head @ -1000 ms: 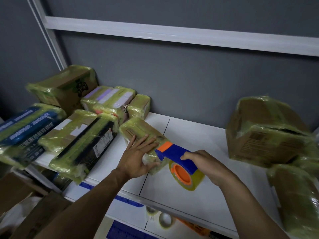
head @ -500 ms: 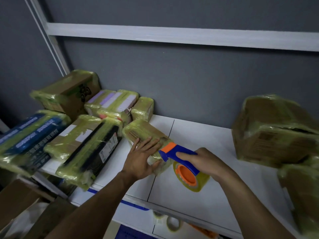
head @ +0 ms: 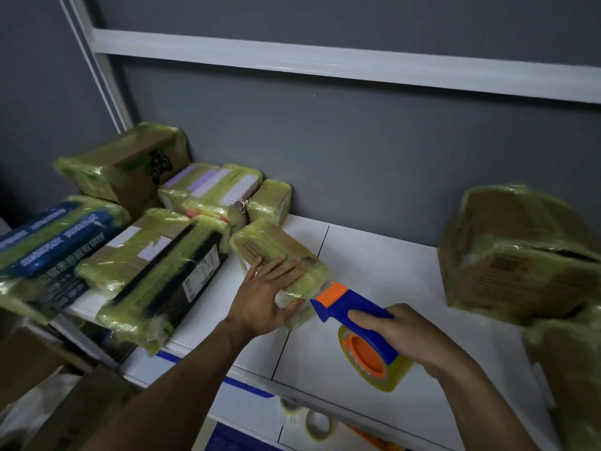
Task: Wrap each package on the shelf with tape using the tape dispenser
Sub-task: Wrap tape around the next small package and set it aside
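Down low, under the front edge of the shelf (head: 374, 271), 2 rolls (head: 320, 424) of tape, a bit blurry. Off to the low left, a brown carton (head: 32, 362).

Up on the white shelf, near the front, the right hand (head: 406, 340), curled tight round the blue handle of the dispenser (head: 351, 312). Under the handle, yellow tape on an orange hub. Orange tip pointing left, right by the near end of the package (head: 276, 245). Touching or not, hard to tell.

A little farther in, the left hand (head: 263, 294), flat and wide, fingers straight on top of that package, thumb down its near side. Small and brown, wrapped in shiny yellow tape, lying slanted near the middle of the shelf.

On the near right, a blurry wrapped bundle (head: 569, 369). Behind it, a big box (head: 520, 249), wrapped too, well apart from the hands.

On the left, a pile of wrapped things, all pressed close. In front, a long black pack (head: 162, 281), sticking out past the shelf edge. Beside it, a blue pack (head: 48, 245). Farther back, a tall box with a black print (head: 130, 161), a pack with pale purple labels (head: 211, 187), and a small cube (head: 270, 200) close to the wall.

At the very back, a gray wall (head: 357, 141) with a white rail (head: 325, 63) across it.
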Motion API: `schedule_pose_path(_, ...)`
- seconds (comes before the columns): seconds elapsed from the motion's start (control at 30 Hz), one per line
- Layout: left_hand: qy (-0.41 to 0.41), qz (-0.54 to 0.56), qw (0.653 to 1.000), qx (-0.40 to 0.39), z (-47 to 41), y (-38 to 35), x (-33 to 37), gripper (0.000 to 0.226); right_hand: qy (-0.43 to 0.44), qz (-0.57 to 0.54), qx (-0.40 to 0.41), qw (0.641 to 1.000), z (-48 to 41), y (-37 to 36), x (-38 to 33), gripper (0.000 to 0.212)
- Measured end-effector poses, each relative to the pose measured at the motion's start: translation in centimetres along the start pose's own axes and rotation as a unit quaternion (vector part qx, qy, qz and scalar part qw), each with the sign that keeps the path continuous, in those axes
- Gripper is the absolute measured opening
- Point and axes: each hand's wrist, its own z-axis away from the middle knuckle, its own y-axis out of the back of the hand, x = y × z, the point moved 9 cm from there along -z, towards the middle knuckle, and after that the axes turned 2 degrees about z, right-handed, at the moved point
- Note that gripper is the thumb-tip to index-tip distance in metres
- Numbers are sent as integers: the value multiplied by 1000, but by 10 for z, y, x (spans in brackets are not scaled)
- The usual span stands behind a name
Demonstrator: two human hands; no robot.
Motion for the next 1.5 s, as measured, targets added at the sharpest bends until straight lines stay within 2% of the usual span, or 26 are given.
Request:
schedule_pose_path(0.2,41,30,998,-27,-1,1,5,73,20,5,-14,1000,-2,5,5,51)
schedule_pose_path(0.5,114,-6,993,-31,6,1,21,81,30,15,-48,998,5,25,36,63)
schedule_pose_path(0.63,142,-16,987,-80,7,0,30,93,35,22,-59,997,7,28,40,58)
schedule_pose_path(0.7,148,15,985,-89,5,5,34,89,36,15,-60,997,7,30,42,56)
schedule_pose_path(0.8,229,66,968,-77,11,4,32,72,38,28,-71,996,9,22,47,53)
schedule_pose_path(0.9,295,67,952,-55,12,-3,31,96,38,12,-74,996,10,18,47,47)
schedule_pose_path(1.0,292,49,955,-31,9,-3,33,93,38,-1,-84,996,10,13,44,40)
schedule_pose_path(1.13,281,86,956,4,10,-5,26,77,33,5,-70,997,9,15,56,49)
schedule_pose_path(1.23,291,96,952,23,9,-9,20,72,26,-10,-73,997,9,19,69,59)
schedule_pose_path(1.3,290,85,953,24,9,-12,20,71,28,-9,-73,997,9,16,72,54)
schedule_pose_path(1.37,292,70,954,26,11,-10,22,76,25,8,-73,997,5,10,69,46)
schedule_pose_path(1.5,284,42,958,18,13,-10,24,95,0,18,-65,998,-10,5,74,43)
